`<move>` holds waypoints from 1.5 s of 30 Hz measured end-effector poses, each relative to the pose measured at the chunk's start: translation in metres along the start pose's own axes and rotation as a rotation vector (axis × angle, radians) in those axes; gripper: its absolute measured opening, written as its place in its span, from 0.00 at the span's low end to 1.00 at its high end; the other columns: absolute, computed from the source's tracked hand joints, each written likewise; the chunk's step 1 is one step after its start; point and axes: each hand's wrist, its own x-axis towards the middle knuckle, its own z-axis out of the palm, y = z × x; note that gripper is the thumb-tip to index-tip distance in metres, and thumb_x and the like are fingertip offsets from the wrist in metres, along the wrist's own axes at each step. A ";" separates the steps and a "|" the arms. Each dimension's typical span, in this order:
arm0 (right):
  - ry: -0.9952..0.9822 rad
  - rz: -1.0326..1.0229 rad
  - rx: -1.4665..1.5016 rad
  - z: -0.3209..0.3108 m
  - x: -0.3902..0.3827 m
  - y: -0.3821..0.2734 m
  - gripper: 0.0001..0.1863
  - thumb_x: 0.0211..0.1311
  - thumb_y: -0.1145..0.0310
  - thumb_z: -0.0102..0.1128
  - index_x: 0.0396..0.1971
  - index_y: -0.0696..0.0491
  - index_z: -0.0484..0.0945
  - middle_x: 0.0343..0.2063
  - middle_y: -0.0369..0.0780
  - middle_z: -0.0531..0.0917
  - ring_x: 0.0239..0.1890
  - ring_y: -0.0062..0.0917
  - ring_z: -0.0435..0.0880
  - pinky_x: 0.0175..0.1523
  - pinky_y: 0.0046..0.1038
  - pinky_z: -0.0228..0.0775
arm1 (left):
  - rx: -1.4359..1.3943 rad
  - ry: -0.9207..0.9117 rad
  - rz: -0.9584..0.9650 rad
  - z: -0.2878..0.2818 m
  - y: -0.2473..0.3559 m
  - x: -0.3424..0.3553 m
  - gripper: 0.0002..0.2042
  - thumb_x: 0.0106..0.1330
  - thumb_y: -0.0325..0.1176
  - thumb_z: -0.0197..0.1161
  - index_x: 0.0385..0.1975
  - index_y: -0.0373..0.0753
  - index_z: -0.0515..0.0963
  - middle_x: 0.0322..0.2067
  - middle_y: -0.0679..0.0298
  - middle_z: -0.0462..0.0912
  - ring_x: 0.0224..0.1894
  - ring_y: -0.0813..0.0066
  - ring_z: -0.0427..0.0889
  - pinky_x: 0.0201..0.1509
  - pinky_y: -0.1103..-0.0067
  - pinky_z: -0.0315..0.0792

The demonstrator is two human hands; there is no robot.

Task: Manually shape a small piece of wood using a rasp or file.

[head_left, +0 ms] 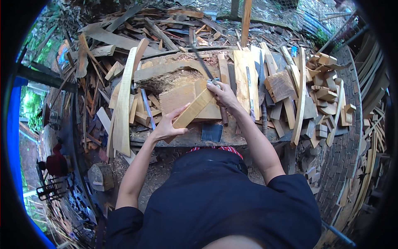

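A squared wooden block [194,108] is held at a slant above the bench. My left hand [169,128] is closed around its near end, with the thumb on one side and the fingers on the other. At the far end, my right hand [224,94] is closed on a long dark narrow tool [201,62] that points up and away to the left. The tool's exact kind is unclear, and its grip is hidden by the fingers. Beneath the block lies a broad wooden piece [176,96]. A small dark flat square [212,133] rests at the bench's near edge.
Long curved boards [125,103] lean on the left, and another curved board [300,99] stands on the right. Planks [245,74] and cut blocks [325,93] crowd the right side. Scrap wood [153,31] heaps up behind. A wooden post [246,23] rises at the back.
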 end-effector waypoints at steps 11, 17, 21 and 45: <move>0.292 -0.126 0.263 0.003 0.005 -0.006 0.19 0.72 0.48 0.48 0.34 0.51 0.74 0.15 0.28 0.67 0.08 0.11 0.55 0.14 0.20 0.43 | 0.000 0.082 0.012 0.009 -0.003 0.001 0.45 0.49 0.45 0.71 0.69 0.37 0.60 0.62 0.52 0.71 0.62 0.64 0.72 0.67 0.70 0.62; 0.367 -0.084 -0.175 -0.024 0.007 0.014 0.24 0.74 0.52 0.43 0.46 0.59 0.77 0.30 0.40 0.82 0.29 0.27 0.81 0.35 0.28 0.73 | 0.029 0.030 -0.081 0.001 -0.002 0.018 0.44 0.50 0.46 0.69 0.68 0.37 0.61 0.61 0.52 0.73 0.61 0.64 0.72 0.67 0.70 0.62; 0.369 -0.340 -0.347 -0.031 0.011 0.066 0.23 0.72 0.63 0.46 0.62 0.55 0.69 0.59 0.49 0.76 0.62 0.35 0.74 0.66 0.28 0.62 | 0.318 0.031 -0.082 -0.014 -0.040 0.044 0.41 0.47 0.46 0.67 0.66 0.42 0.66 0.53 0.46 0.79 0.55 0.53 0.79 0.60 0.69 0.71; 0.317 -0.115 -0.869 0.024 0.035 0.084 0.18 0.69 0.59 0.47 0.57 0.33 0.76 0.33 0.51 0.84 0.36 0.49 0.83 0.42 0.46 0.76 | 0.864 0.306 -0.497 0.021 -0.021 0.061 0.23 0.51 0.39 0.67 0.47 0.40 0.75 0.33 0.46 0.85 0.40 0.47 0.85 0.46 0.58 0.78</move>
